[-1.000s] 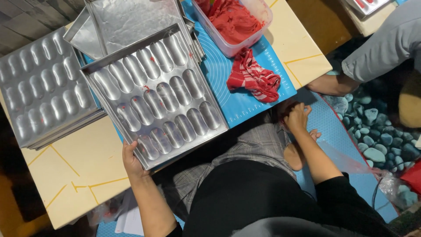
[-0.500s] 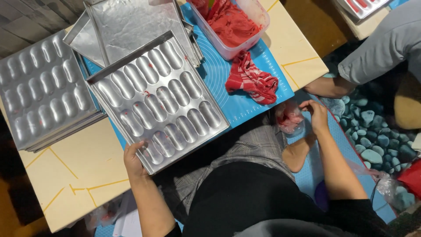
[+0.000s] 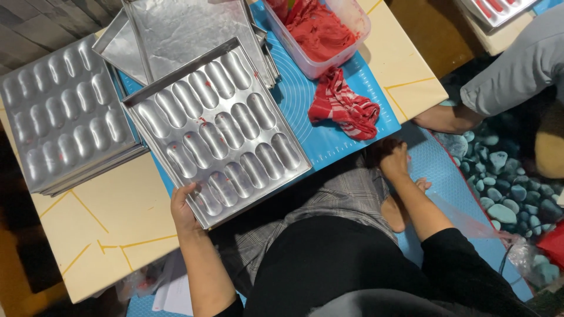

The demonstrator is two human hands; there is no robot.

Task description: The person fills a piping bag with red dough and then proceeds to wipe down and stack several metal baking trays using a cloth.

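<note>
head view, looking down at a low cream table (image 3: pixel 117 223) with yellow lines, person seated at its near edge. blue silicone mat (image 3: pixel 329 141) covers the middle of the table. on top of it, tilted and hanging past the near table edge, sits the metal mould tray (image 3: pixel 217 129) with rows of oval cavities, a few red smears in it. left of it, a stack of similar mould trays (image 3: pixel 61 111), cavities up. behind, flat metal sheets (image 3: pixel 188 29) stacked at the far side. clear plastic tub (image 3: pixel 320 32) of red dough on the mat's far right, red striped cloth (image 3: pixel 343 108) crumpled just in front of it.

left hand (image 3: pixel 185 208) is clamped on the near corner of the mould tray, thumb on top, fingers under. right hand (image 3: pixel 395 161) is down past the table's right edge by the knee, on the blue floor mat (image 3: pixel 446 194); looks loosely curled, can't tell if it holds anything.

another person's grey sleeve (image 3: pixel 517 70) and hand (image 3: pixel 446 117) sit at the right, apart from all this.

judgement: one-corner hold on a wide overhanging tray is weak; better to keep most of it resting on the mat, hold it level, and bring the second hand to the opposite edge before any lift.
</note>
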